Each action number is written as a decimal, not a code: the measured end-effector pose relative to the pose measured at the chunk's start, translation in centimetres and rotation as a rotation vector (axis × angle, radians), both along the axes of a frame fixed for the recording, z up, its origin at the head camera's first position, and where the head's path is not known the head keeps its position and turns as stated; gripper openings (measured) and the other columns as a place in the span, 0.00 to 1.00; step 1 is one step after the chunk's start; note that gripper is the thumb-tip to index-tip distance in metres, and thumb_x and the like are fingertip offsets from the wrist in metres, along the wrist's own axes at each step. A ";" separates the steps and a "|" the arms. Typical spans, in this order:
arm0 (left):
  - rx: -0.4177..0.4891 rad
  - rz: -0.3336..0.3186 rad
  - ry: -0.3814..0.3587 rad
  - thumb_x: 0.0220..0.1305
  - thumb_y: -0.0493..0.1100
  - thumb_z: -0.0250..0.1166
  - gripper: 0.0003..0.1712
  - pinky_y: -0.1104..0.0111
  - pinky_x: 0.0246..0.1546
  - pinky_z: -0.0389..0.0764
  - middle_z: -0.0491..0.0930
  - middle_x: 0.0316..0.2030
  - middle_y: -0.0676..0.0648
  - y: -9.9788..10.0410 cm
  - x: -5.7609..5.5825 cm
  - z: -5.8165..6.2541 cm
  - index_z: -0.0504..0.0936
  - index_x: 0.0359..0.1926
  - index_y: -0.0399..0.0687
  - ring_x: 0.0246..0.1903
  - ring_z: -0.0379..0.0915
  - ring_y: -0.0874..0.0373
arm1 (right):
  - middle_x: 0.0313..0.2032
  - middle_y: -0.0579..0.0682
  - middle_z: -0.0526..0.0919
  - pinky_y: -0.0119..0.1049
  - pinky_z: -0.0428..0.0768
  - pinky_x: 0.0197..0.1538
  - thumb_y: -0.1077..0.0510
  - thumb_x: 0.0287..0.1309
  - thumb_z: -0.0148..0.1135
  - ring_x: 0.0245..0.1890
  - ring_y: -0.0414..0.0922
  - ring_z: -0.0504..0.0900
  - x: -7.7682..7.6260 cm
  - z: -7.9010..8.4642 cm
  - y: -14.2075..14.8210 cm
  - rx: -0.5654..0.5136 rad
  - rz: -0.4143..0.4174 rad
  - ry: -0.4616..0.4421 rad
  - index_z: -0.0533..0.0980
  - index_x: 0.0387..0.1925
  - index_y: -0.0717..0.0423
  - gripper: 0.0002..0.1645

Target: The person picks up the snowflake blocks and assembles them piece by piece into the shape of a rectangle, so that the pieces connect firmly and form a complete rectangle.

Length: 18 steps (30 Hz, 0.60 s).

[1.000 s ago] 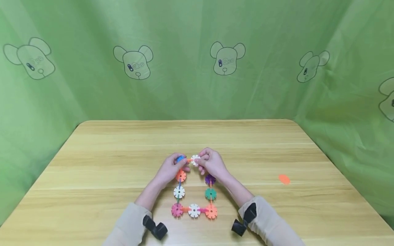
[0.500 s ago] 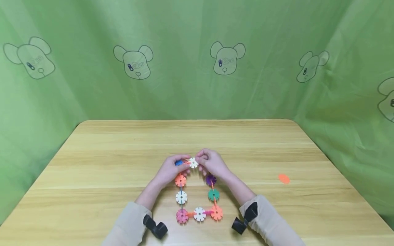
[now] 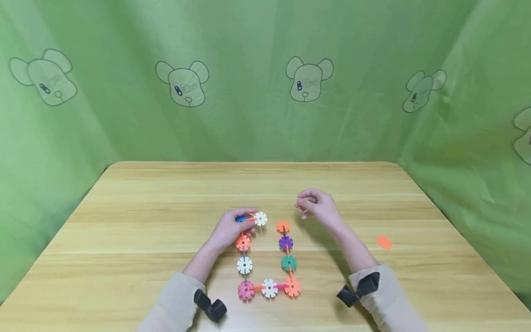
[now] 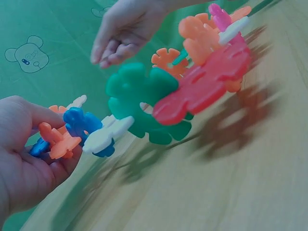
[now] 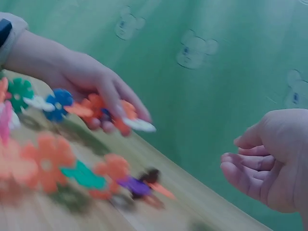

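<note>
Interlocking plastic snowflake discs form a U-shaped chain on the table, with a pink disc (image 3: pixel 246 290) and an orange corner disc (image 3: pixel 292 287) at its near corners. At the far left, my left hand (image 3: pixel 229 229) pinches the chain by the linked blue disc (image 3: pixel 240 219) and the orange piece beside it. A white disc (image 3: pixel 260 218) sticks out past its fingertips. Across a gap, an orange end disc (image 3: pixel 283 226) tops the right side, above a purple disc (image 3: pixel 286 243). My right hand (image 3: pixel 319 206) hovers beyond that end, fingers loosely curled and holding nothing, as the right wrist view also shows.
A single orange disc (image 3: pixel 384 242) lies apart on the right of the wooden table (image 3: pixel 166 184). Behind the table's far edge hangs a green curtain (image 3: pixel 249 120) printed with bear heads. Each sleeve carries a black wrist camera (image 3: pixel 215 311).
My right hand has let go of the white disc and moved right, uncovering the orange end disc. My left hand keeps its grip; the near end of the chain has shifted slightly right and nearer.
</note>
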<state>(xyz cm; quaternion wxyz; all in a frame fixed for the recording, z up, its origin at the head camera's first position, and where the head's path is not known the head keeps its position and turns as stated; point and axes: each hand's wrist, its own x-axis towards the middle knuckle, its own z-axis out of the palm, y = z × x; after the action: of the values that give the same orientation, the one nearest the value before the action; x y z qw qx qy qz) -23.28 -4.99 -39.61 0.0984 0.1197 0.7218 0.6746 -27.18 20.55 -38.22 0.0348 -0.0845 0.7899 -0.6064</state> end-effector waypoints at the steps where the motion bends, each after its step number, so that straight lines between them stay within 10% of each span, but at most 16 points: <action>1: -0.001 0.001 -0.002 0.57 0.26 0.58 0.22 0.68 0.31 0.81 0.77 0.35 0.32 0.0 0.0 0.0 0.72 0.55 0.28 0.29 0.78 0.44 | 0.37 0.64 0.79 0.33 0.81 0.34 0.66 0.60 0.55 0.33 0.46 0.80 0.1 0.1 0.8 0.003 -0.008 0.001 0.65 0.50 0.78 0.20; 14: -0.035 0.020 -0.006 0.58 0.26 0.58 0.21 0.70 0.30 0.80 0.77 0.35 0.30 0.0 0.1 0.4 0.73 0.54 0.30 0.30 0.78 0.44 | 0.32 0.35 0.81 0.29 0.79 0.37 0.57 0.61 0.58 0.34 0.35 0.79 3.3 -0.2 12.7 0.105 -0.187 0.062 0.72 0.45 0.59 0.13; 18: -0.037 0.023 -0.012 0.58 0.26 0.58 0.21 0.69 0.31 0.81 0.76 0.35 0.29 0.0 0.2 0.4 0.73 0.54 0.29 0.30 0.78 0.44 | 0.34 0.34 0.78 0.29 0.78 0.38 0.55 0.62 0.58 0.35 0.34 0.78 4.3 -0.6 15.6 0.217 -0.198 0.034 0.68 0.52 0.67 0.23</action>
<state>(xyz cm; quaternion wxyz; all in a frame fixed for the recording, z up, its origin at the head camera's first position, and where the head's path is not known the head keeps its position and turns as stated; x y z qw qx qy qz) -23.06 -4.96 -39.18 0.0971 0.1055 0.7347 0.6630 -22.92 36.11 -38.80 -0.0296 -0.0122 0.8557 -0.5165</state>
